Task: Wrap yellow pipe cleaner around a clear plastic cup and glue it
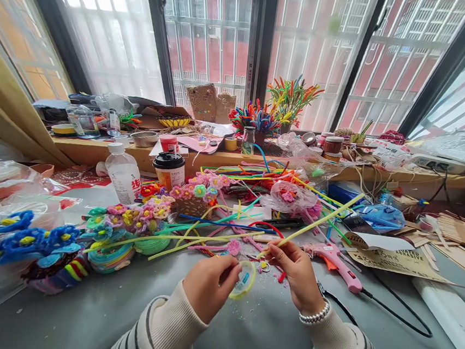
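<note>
My left hand is closed in a pinch at the left edge of a clear round piece with a yellow fuzzy rim. Bluish print shows in its middle; the fingertips are partly hidden. To the right, my right hand pinches a long yellow pipe cleaner, which slants up and away to the right. Its near end sits just above the round piece; I cannot tell whether they touch. Beyond my hands lie a pink pipe-cleaner flower and more loose yellow stems.
A pink glue gun with a black cord lies right of my right hand. Pipe-cleaner flower pots stand at left, near a coffee cup and a plastic bottle. Sandpaper and wooden sticks are at right.
</note>
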`<state>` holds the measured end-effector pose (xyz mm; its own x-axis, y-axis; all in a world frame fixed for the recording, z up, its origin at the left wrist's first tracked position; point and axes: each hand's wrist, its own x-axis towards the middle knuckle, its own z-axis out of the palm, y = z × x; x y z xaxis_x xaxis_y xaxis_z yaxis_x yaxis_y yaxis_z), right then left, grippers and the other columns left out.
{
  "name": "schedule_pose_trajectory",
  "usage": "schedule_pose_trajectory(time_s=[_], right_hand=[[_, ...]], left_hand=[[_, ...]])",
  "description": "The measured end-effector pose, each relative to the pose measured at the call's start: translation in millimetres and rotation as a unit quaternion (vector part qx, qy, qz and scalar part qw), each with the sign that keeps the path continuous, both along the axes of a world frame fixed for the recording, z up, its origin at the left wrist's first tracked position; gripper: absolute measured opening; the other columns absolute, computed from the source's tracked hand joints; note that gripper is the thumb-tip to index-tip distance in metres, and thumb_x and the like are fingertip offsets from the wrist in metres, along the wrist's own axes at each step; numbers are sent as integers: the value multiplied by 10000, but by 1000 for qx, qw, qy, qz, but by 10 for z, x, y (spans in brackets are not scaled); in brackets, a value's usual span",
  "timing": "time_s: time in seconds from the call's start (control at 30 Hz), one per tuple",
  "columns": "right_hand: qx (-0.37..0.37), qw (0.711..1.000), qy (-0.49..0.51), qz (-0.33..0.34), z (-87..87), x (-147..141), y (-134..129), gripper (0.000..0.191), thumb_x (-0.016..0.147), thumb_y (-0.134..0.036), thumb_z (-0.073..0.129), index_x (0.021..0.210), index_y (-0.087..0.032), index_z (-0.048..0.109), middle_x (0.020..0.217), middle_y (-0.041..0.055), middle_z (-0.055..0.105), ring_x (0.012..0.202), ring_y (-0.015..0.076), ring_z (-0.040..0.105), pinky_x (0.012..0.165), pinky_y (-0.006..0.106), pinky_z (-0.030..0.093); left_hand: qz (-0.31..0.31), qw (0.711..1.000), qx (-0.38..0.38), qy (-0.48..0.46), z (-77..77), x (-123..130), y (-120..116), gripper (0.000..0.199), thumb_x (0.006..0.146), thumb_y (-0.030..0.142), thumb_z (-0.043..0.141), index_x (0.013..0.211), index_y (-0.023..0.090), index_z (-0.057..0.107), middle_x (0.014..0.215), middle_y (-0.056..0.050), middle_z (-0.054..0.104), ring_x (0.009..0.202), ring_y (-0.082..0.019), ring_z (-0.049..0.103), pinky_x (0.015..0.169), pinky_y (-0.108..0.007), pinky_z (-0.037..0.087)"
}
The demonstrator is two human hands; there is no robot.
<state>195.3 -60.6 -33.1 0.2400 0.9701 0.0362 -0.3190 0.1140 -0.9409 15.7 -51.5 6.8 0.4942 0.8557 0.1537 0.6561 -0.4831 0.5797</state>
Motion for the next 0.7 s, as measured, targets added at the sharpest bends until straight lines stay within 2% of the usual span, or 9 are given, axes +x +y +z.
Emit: schedule_pose_trajectory(time_s=[0.07,0.13,0.23,0.33,0.5,0.6,0.7], right_hand=[[3,1000,12,-17,12,38,8,229,606,-359,715,733,-177,656,677,8,663,635,113,599,642,247,486],[5,999,27,-35,31,88,16,226,609,-364,712,739,-190,649,701,2,666,656,108,601,668,246,490],[3,998,41,-56,64,153,23,245,600,-383,712,735,-193,640,689,1,658,641,111,598,652,256,498],[5,997,41,-59,88,161,9,247,602,-386,710,739,-192,639,675,-1,652,624,107,591,634,248,495],[0,999,18,-40,79,87,-34,214,620,-346,711,759,-197,647,657,-9,638,619,102,578,625,236,476],[-11,999,-4,-33,57,50,-36,201,627,-325,710,765,-192,647,658,-4,634,619,109,563,607,239,457],[-21,999,-24,-27,40,24,-22,196,636,-324,702,770,-194,646,668,-4,632,643,117,555,628,246,442]], left_hand=[[-16,982,-104,-158,-8,4,108,274,799,363,415,697,157,563,629,-53,650,589,-147,615,588,-256,481],[-5,939,-204,-278,-25,31,228,326,730,463,506,739,140,550,652,-57,653,599,-158,630,578,-268,498],[-10,886,-293,-360,-71,99,386,425,619,541,602,714,134,530,670,-62,665,591,-161,636,570,-275,498],[-17,849,-357,-389,-144,168,465,414,622,529,614,722,147,490,664,-59,679,584,-154,641,578,-269,488],[4,810,-425,-403,-318,231,462,393,636,503,615,747,169,439,625,-34,683,539,-129,633,565,-244,480],[13,798,-447,-403,-403,251,458,419,632,529,604,771,181,415,585,-23,674,494,-136,624,520,-242,469],[10,800,-461,-385,-427,262,458,508,549,533,669,812,183,412,572,-22,672,488,-158,627,506,-257,463]])
